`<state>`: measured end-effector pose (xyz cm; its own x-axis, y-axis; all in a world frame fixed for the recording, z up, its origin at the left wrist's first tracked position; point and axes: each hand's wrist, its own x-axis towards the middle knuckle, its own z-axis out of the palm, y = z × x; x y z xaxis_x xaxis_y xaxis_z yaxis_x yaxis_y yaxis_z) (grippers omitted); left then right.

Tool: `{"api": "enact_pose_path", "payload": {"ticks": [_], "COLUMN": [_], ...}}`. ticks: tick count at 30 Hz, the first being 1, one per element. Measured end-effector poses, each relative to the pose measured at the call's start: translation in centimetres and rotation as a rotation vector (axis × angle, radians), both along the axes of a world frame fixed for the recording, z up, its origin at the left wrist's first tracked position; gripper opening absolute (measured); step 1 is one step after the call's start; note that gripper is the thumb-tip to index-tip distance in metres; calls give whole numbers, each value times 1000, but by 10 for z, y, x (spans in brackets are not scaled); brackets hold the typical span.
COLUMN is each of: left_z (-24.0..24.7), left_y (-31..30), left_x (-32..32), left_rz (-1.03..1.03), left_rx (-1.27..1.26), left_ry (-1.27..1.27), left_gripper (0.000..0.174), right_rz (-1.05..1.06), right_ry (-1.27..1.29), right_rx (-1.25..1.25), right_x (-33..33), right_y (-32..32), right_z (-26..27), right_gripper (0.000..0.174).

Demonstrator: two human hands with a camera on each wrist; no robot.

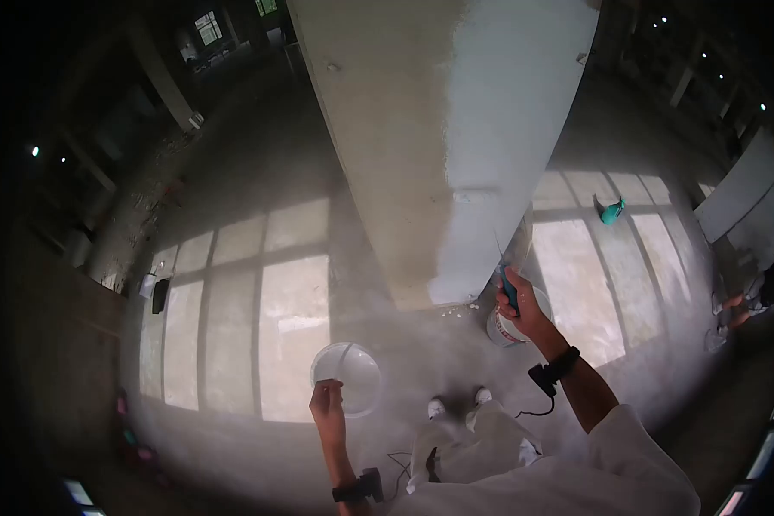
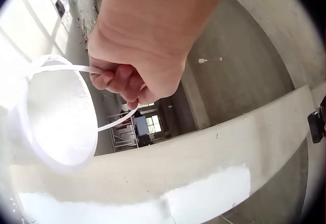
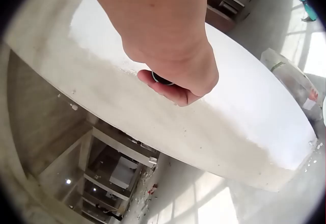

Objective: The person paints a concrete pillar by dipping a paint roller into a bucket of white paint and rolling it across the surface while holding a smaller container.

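Note:
My left hand grips the thin white handle of a white bucket, which hangs at the left below the column. In the left wrist view the fingers curl round that handle, and the bucket tilts with its round mouth showing. My right hand holds a putty knife by its dark blue handle, its thin blade pointing up near the column's right edge. The right wrist view shows only the dark handle end; the blade is hidden there. Before me stands a column, whose right part carries a white coat.
Behind my right hand a white bucket with red lettering stands on the floor near the column's foot. Farther right lies a green object. White crumbs lie at the column's base. Dark cables run from both wrist cameras.

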<state>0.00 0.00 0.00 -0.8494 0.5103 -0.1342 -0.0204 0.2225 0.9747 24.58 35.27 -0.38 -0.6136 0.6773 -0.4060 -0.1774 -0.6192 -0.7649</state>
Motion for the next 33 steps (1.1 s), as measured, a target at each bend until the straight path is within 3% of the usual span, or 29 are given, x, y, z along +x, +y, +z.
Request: {"api": "enact_pose_path", "payload": {"ticks": [2, 3, 4, 11, 17, 26, 33], "left_z": [-18, 18, 16, -18, -25, 14, 1], "left_y": [-11, -49, -65, -138, -143, -95, -99], "left_x": [15, -8, -1, 17, 13, 2, -46], "left_rz": [115, 153, 198, 428, 496, 488, 412], "left_rx": [17, -22, -46, -88, -107, -66, -49], "left_ry": [-29, 15, -16, 69, 100, 118, 75], "left_gripper": [16, 17, 17, 17, 17, 18, 18], "right_rz": [-45, -55, -55, -77, -98, -125, -135], "right_ry": [-65, 12, 16, -71, 7, 40, 95], "right_rx": [106, 92, 99, 265, 269, 407, 360], "right_x": [2, -23, -21, -22, -27, -41, -63], "right_y": [23, 2, 6, 18, 20, 18, -2], "right_z": [8, 23, 25, 67, 104, 148, 210], "right_gripper": [37, 36, 36, 39, 37, 37, 37]}}
